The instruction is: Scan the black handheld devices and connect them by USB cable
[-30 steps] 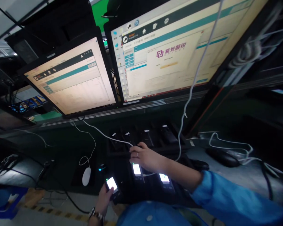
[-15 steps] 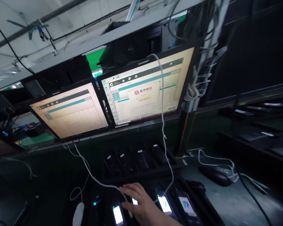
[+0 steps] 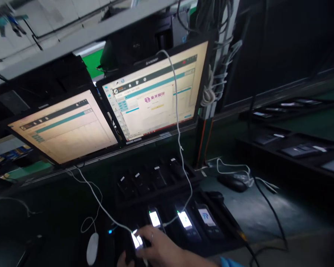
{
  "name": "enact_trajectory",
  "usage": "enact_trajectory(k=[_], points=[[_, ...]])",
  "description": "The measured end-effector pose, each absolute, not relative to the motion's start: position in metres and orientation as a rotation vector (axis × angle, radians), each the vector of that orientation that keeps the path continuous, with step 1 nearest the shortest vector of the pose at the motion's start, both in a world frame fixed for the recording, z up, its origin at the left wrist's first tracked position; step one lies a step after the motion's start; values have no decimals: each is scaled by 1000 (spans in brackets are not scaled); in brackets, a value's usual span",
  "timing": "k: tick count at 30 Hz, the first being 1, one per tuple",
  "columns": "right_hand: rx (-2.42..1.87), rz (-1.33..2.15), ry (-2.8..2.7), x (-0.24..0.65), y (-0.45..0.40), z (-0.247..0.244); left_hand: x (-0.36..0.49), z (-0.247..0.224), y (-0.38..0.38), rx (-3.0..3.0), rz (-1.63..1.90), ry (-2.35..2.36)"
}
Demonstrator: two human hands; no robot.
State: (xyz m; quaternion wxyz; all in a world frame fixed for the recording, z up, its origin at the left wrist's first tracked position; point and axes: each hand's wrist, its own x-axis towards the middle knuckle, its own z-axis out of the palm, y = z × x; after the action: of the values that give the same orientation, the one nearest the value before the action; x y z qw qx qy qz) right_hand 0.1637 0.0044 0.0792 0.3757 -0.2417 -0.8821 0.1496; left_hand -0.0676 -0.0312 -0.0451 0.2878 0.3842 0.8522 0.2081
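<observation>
Laying the right hand (image 3: 158, 249) over the lit phone (image 3: 137, 240), fingertips on its glowing screen, right by the end of a white cable (image 3: 100, 202). Cannot tell whether curled shut around it or merely resting on top. Catching only a sliver of the left hand (image 3: 121, 258) at the bottom edge, just under that phone, grip impossible to read. Finding the phone itself at the near-left end of the front tray (image 3: 228, 227), close to the front edge of the bench (image 3: 256, 211).

Sweeping from the far left now: spotting a white mouse (image 3: 92, 253) just beside the tray, near the front edge. Up toward the back edge, picking out the left monitor (image 3: 64, 128), lit and pale. Moving right along the tray, passing three more phones (image 3: 185, 219) in a row, screens glowing. Behind them, noting a back tray (image 3: 156, 193) of dark phones. Above, reaching the right monitor (image 3: 153, 100), with a hanging cable (image 3: 178, 122) dangling in front of it. Further right, finding a black mouse (image 3: 232, 182) on bare bench, and far trays (image 3: 295, 150) well apart.
</observation>
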Motion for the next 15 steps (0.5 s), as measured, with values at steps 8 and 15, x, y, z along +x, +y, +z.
enact_trajectory(k=[8,15], points=[[-483,678,-2418,160,4,47,-17,21,-46,554,1172,1382],[-1283,664,-2538,198,18,21,-4,31,-34,257,1354,1300]])
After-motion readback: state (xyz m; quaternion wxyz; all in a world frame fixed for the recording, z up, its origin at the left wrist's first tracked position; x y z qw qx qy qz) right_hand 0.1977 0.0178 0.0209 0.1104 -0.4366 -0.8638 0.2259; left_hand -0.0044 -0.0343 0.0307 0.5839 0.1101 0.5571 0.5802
